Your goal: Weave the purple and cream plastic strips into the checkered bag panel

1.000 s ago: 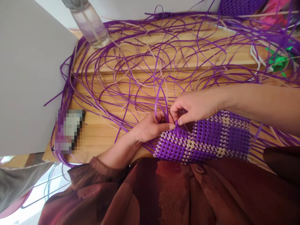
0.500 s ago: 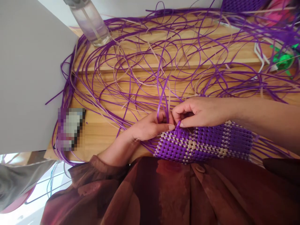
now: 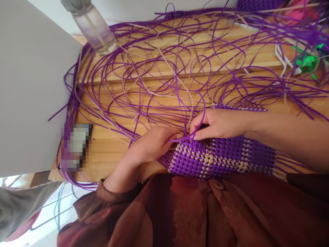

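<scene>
A woven panel of purple and cream plastic strips lies at the table's near edge, against my dark red clothing. My left hand rests at its left end, fingers curled around a purple strip. My right hand lies over the panel's top edge, thumb and forefinger pinched on the same strip where it enters the weave. The strip bends in a loop above both hands.
Loose purple and cream strips sprawl in tangled loops over the wooden table. A clear bottle stands at the back left. A grey board covers the left. A blurred small object lies near it. Green and white items sit far right.
The upright narrow loop of purple strip has opened into a wider arc. My left hand slid slightly left and down along the strip; my right hand kept its pinch at the weave.
</scene>
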{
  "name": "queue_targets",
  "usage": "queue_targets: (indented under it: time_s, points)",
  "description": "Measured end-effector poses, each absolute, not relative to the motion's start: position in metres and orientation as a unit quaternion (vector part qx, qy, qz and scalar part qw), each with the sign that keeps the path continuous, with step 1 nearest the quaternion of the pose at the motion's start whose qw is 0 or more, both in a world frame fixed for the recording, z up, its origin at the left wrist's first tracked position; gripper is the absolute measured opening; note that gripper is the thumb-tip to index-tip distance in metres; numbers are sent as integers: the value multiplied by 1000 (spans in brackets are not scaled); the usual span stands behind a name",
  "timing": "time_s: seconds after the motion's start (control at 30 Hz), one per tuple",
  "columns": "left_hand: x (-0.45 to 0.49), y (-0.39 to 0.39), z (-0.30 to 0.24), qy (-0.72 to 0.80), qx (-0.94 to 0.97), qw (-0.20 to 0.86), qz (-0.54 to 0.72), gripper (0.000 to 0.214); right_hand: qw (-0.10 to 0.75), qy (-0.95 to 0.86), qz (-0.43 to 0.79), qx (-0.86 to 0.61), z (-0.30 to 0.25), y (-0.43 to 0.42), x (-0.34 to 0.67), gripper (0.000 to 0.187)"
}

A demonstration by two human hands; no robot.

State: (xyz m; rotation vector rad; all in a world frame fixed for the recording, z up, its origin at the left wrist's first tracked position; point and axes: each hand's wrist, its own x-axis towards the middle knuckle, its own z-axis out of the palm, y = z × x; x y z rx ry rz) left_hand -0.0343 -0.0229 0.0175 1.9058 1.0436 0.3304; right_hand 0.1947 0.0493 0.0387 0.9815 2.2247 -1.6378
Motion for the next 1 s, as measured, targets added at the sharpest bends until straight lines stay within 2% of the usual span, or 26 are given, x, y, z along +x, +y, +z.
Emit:
queue_targets:
  time_s: [0.13,0.47,0.63,0.77,0.83,1.0]
  points:
    - [-43,-27,25,404,817,397,108,21,91,725,-595,334,38,50,196,19]
    - [-55,-21,20,342,757,551,83,24,77,694,-620,359,35,45,195,15]
    - [-59,-12,13,411,681,580,176,28,73,720,-591,356,42,40,195,13]
    - [-41,-13,1,352,530,743,208,58,55,755,-543,364,44,37,194,13]
    - [-26,-19,-7,340,478,780,217,50,38,776,-516,361,45,36,193,14]
    - [1,-33,-19,411,331,781,334,35,19,820,-444,360,47,32,191,17]
